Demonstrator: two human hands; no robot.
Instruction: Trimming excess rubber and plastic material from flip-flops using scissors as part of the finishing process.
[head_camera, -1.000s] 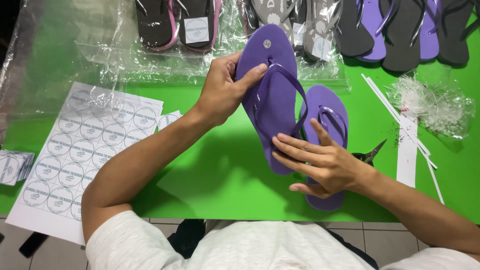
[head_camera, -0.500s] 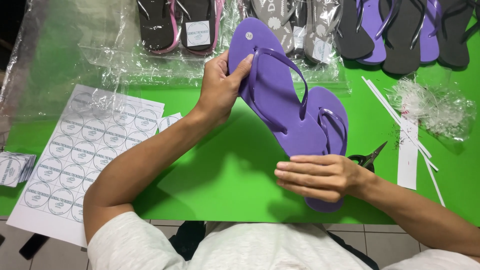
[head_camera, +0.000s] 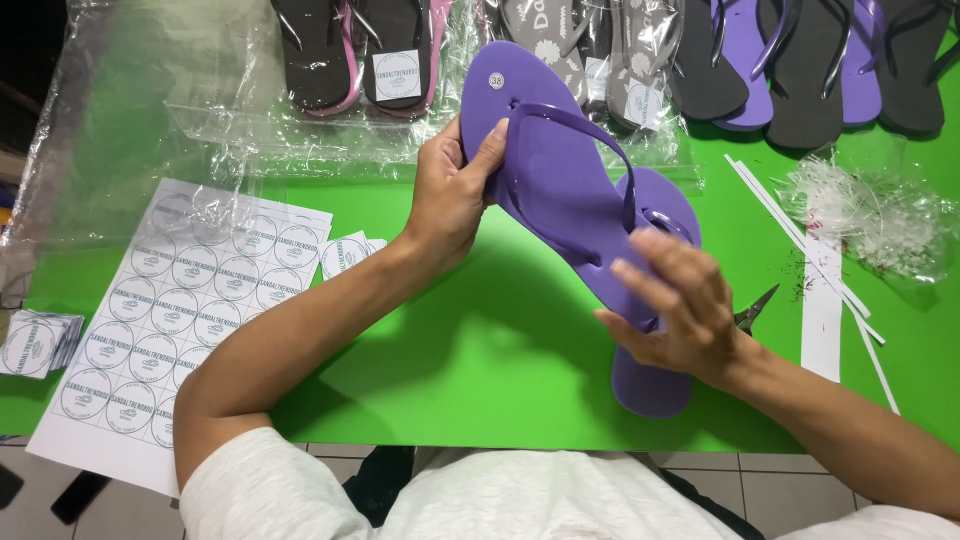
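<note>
Green table (head_camera: 480, 360) | sheet of round stickers (head_camera: 190, 300) lay at the left, a small stack of cut stickers (head_camera: 35, 340) beside it | clear plastic bags (head_camera: 150, 110) spread behind | bagged dark sandals (head_camera: 360, 55) and loose purple and grey sandals (head_camera: 800, 60) lined the far edge | scissors (head_camera: 755, 308), white paper strips (head_camera: 825, 300), crumpled plastic (head_camera: 880, 215) at the right.

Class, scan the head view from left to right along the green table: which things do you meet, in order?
Small stack of labels → sheet of round stickers → left hand → purple flip-flop → right hand → scissors → white paper strip
</note>
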